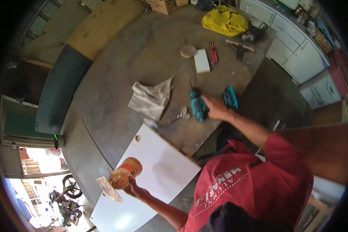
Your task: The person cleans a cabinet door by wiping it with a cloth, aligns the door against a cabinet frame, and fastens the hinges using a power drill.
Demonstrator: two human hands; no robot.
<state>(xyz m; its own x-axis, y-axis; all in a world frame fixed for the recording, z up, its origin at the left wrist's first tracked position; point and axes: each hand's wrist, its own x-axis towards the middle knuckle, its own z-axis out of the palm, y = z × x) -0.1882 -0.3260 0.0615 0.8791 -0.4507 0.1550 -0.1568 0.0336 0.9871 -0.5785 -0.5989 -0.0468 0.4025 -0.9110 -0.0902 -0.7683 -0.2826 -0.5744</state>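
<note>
My left hand (132, 188) is closed around a stained orange-brown can (132, 167) over the white panel. A flat, pale, stained piece (109, 189) sits at the can's near-left end; I cannot tell whether it is fixed there. On the brown tabletop, my right hand (216, 108) wraps the grip of a teal cordless drill (198, 107). The drill's bit points away from me, and its teal base shows beyond the hand. The grip itself is mostly covered by my fingers. A crumpled grey-white cloth (151, 96) lies left of the drill.
The white panel (168, 160) has a round hole near its far corner. Farther back are a round disc (188, 51), a white block (202, 61), red-handled pliers (214, 54), a hammer (239, 46) and a yellow bag (224, 20). White cabinets (303, 58) stand at right.
</note>
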